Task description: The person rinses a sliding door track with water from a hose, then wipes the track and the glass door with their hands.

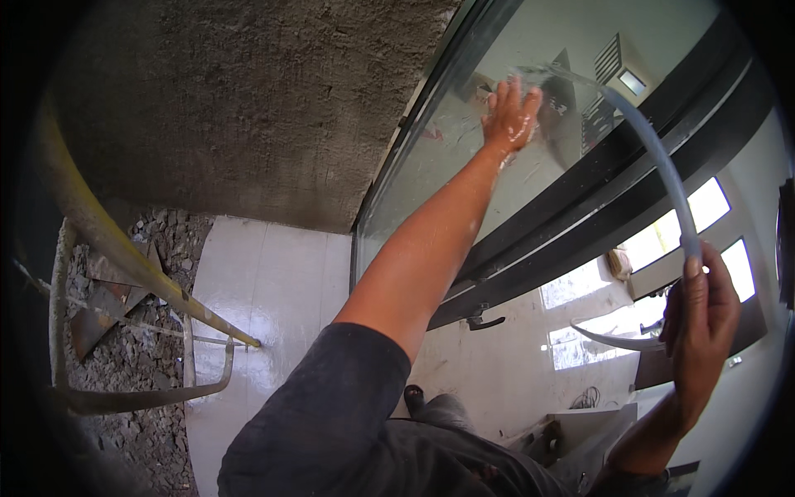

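Observation:
My left hand (pixel 511 120) reaches up to the glass pane (pixel 460 170) of a dark-framed door or window, its fingers apart and nothing in them. Wet streaks and white suds or drops show on that hand and wrist. At the right, my right hand (pixel 704 319) grips a clear bluish hose (pixel 658 157). From this fist the hose arches up and over to the left, and water spreads over the pane beside my left fingers. The hose's other part hangs below my right hand and curves left.
A dark frame (pixel 571 182) with a black handle (pixel 484 320) runs beside the glass. Left stands a rough cement wall (pixel 248 99). A yellowed metal pole frame (pixel 124 232) stands over rubble (pixel 157 331) and a pale wet ledge (pixel 273 273). Tiled floor (pixel 480 373) lies below.

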The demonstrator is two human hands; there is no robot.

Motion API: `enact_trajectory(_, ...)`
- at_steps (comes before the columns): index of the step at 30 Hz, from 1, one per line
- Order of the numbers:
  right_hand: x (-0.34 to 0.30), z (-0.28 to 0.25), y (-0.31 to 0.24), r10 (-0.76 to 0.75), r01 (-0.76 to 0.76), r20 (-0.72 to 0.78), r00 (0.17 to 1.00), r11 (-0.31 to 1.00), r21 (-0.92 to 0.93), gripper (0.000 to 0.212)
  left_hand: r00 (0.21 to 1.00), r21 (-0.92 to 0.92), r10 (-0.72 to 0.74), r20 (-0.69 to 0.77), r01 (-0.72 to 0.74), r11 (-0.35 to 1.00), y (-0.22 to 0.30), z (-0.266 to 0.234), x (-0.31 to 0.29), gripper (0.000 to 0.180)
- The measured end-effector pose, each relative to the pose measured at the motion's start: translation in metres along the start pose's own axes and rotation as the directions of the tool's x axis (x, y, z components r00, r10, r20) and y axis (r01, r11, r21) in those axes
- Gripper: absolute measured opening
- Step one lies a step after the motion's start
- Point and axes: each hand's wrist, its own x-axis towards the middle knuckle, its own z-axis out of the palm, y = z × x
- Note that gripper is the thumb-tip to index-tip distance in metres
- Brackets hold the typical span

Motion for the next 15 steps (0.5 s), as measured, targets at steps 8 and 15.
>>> enact_trajectory(8, -0.027, 0.019, 0.027, 0.176, -0.189, 0.175, 0.969, 0.980, 0.061, 0.031, 0.656, -0.242, -0.715, 0.242, 0.754, 0.610, -0.131, 0.038, -0.205, 0.087)
enact_trajectory(15, -0.077, 0.002, 0.074, 0.461, -0.459, 0.375, 0.804, 0.883, -0.101, 0.029, 0.750, -0.127, -0.624, 0.217, 0.656, 0.744, -0.067, 0.013, -0.325, 0.084)
